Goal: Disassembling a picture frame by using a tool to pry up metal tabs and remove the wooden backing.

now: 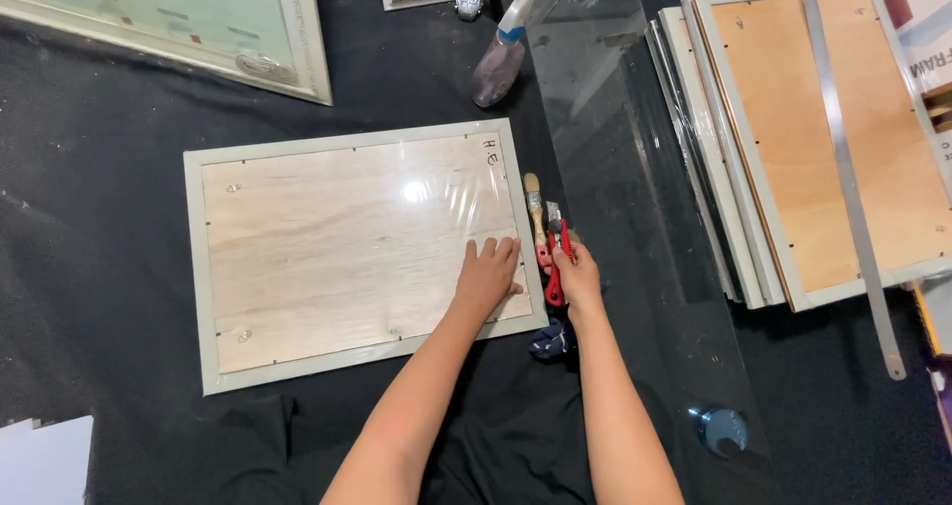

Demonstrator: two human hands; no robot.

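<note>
A picture frame (pixel 203 267) lies face down on the black cloth, its plywood back covered with clear film. My left hand (pixel 488 275) rests flat on the frame's lower right corner, fingers spread. My right hand (pixel 573 277) sits just off the frame's right edge and grips a red-handled cutter (pixel 555 257) with its blade pointing away from me. A small paintbrush (pixel 535 207) with a red handle lies beside the cutter, along the frame's edge.
A strip of clear film (pixel 635 217) runs from a roll (pixel 724 431) up the table. At right, stacked frames (pixel 754 148) carry a metal ruler (pixel 853 188). A spray bottle (pixel 501 54) lies at top centre. A framed picture (pixel 198 19) lies top left.
</note>
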